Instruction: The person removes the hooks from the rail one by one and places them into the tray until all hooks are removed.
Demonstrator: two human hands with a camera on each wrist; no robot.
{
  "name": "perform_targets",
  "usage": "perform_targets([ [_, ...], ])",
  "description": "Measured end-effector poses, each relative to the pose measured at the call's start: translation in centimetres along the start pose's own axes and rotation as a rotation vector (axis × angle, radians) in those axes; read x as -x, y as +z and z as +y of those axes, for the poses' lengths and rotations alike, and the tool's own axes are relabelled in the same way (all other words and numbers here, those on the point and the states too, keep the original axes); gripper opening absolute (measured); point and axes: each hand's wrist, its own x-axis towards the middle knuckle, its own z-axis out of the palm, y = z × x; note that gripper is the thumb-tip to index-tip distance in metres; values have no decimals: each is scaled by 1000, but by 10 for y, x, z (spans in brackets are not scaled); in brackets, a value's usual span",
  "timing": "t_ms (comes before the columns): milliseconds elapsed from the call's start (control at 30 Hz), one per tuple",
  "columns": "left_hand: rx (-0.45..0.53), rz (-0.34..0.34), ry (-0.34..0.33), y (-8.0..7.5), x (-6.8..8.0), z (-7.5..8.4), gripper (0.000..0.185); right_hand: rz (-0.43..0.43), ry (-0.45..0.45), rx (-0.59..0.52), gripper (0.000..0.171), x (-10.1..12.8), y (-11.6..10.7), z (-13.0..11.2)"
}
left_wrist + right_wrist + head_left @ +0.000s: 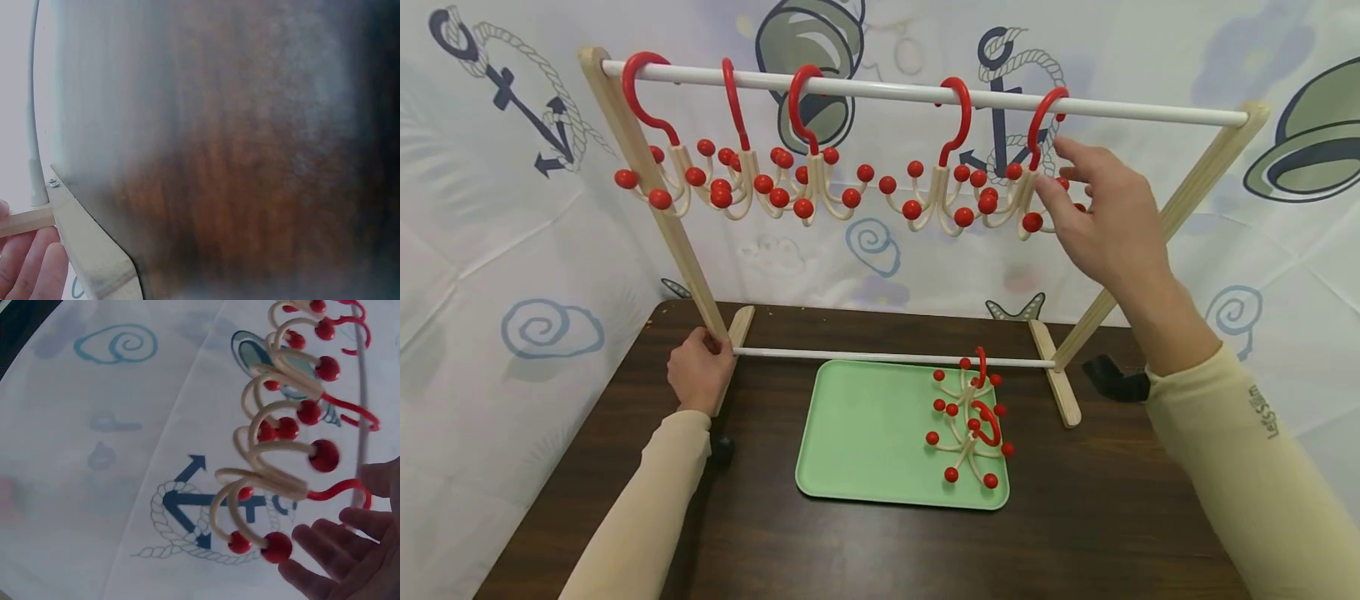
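Note:
Several multi-arm hangers, each with a red hook, cream curved arms and red ball ends, hang from the white top rod (880, 87) of a wooden rack. My right hand (1108, 217) is beside the rightmost hanger (1024, 196), its thumb close to the cream stem. In the right wrist view the fingers (325, 550) are spread near that hanger's red hook (334, 489), with nothing held between them. Low on the far left, my left hand (698, 371) grips the foot of the rack's left post (681, 250); in the left wrist view its fingers (47, 269) curl at the wood.
A green tray (865, 433) lies on the dark table (850, 550) under the rack. Two more hangers (970, 446) rest at its right side. A lower white rod (880, 357) crosses behind the tray; the right post (1202, 187) rises from a wooden foot (1056, 375).

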Motion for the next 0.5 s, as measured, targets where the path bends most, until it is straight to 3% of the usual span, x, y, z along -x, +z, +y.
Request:
perform_targets([
  [100,2,7,11,1,-1,0,24,-56,38,-57,54,-13,4,4],
  [267,7,5,7,1,0,1,25,-164,80,-44,55,-27,10,10],
  [500,2,12,20,3,0,-3,24,-149,97,23,50,-36,12,14],
])
